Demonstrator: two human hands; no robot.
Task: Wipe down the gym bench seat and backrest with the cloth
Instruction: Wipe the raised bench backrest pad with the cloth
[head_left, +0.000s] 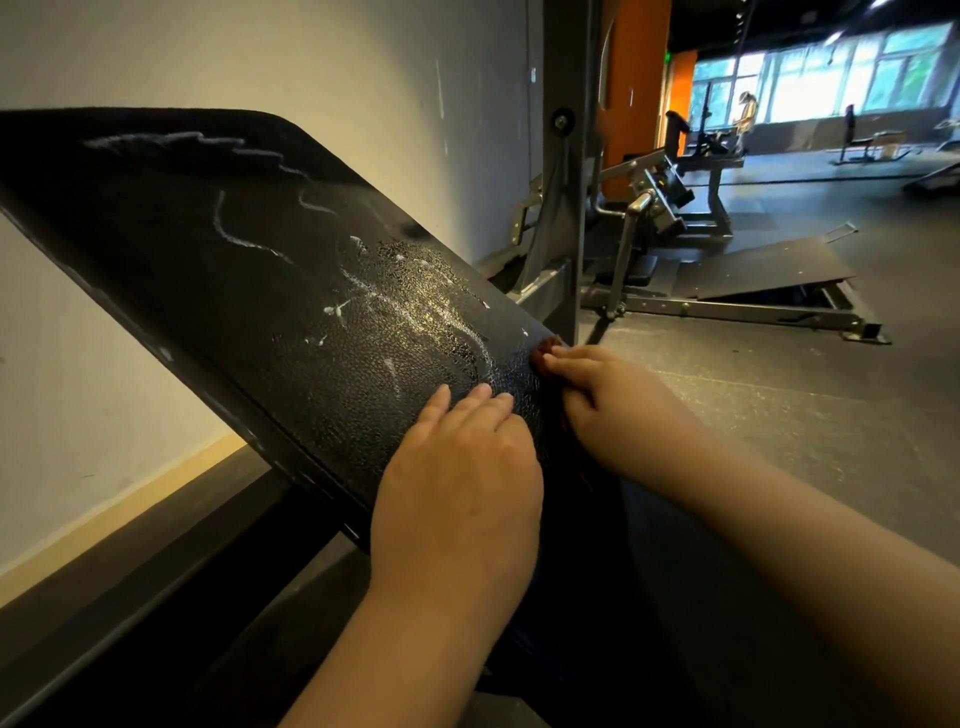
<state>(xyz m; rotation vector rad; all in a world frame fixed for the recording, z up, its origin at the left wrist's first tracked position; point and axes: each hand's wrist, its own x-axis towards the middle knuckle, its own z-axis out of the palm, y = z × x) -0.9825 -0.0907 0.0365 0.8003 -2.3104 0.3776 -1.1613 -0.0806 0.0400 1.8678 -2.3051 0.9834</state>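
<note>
wall (311, 62): pale, scuffed, left; yellow skirting (130, 493) at its foot | upright post (563, 156): grey steel, centre | pillar (636, 78): orange, behind post | lever machine (660, 197), slanted footplate (769, 267): right, on dark speckled floor (779, 415) | windows (831, 78): bright, far end | person (747, 111): distant, standing

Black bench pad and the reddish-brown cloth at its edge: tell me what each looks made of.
Black bench pad: likely vinyl or faux leather, given the pebbled grain and shiny highlights. Reddish-brown cloth: probably soft fabric and fuzzy-looking, but mostly hidden by the right hand, so uncertain.
</note>
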